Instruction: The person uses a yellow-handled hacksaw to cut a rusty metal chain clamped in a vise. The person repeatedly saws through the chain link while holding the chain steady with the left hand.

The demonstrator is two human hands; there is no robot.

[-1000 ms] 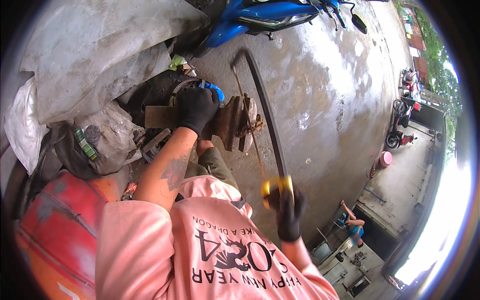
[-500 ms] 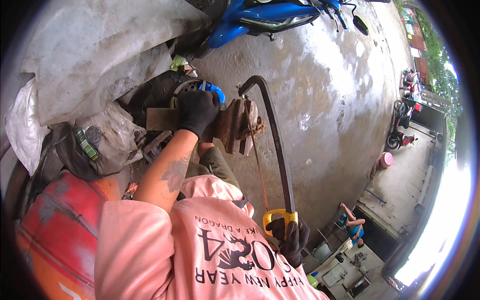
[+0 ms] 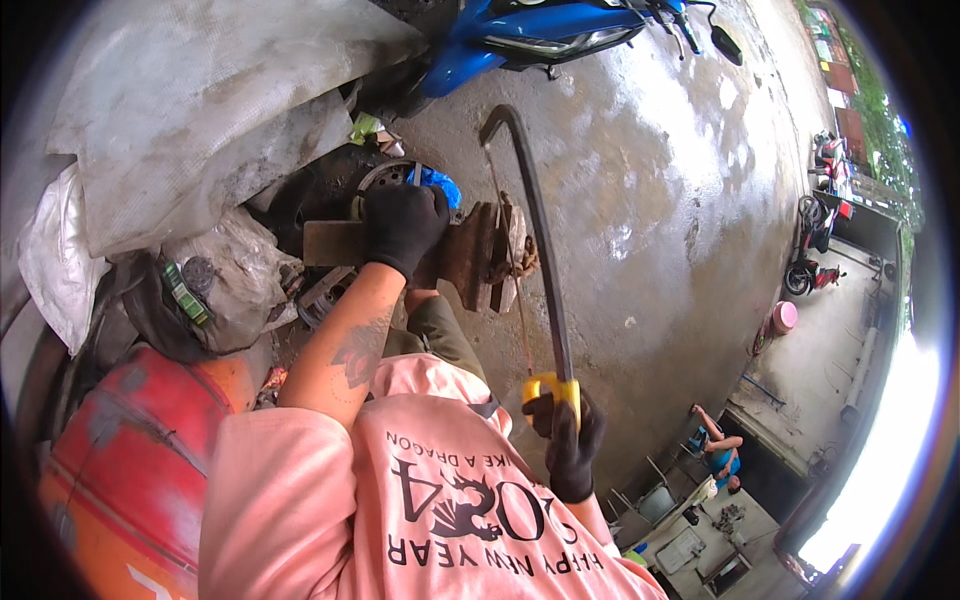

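A rusty metal vise (image 3: 470, 250) holds a short piece of rusty chain (image 3: 522, 260) in its jaws. My gloved left hand (image 3: 405, 225) is closed on the vise body, beside a piece of blue plastic (image 3: 445, 188). In my gloved right hand (image 3: 568, 435) is the yellow handle of a hacksaw (image 3: 545, 250). The saw's thin blade crosses the jaw end at the chain, with the dark frame arching over to the right; whether the blade touches the chain is too small to tell.
A blue motorbike (image 3: 465, 55) stands beyond the vise. Grey sheets (image 3: 190, 110) and crumpled bags (image 3: 220, 255) lie left, near a red-orange painted object (image 3: 120, 450). Across the wet concrete floor (image 3: 650, 250) are parked scooters (image 3: 810, 270), a pink bucket (image 3: 785, 316) and a seated person in blue (image 3: 725, 465).
The hacksaw came toward my body, then moved forward again, away from me, along with my right hand. My left hand has stayed on the vise.
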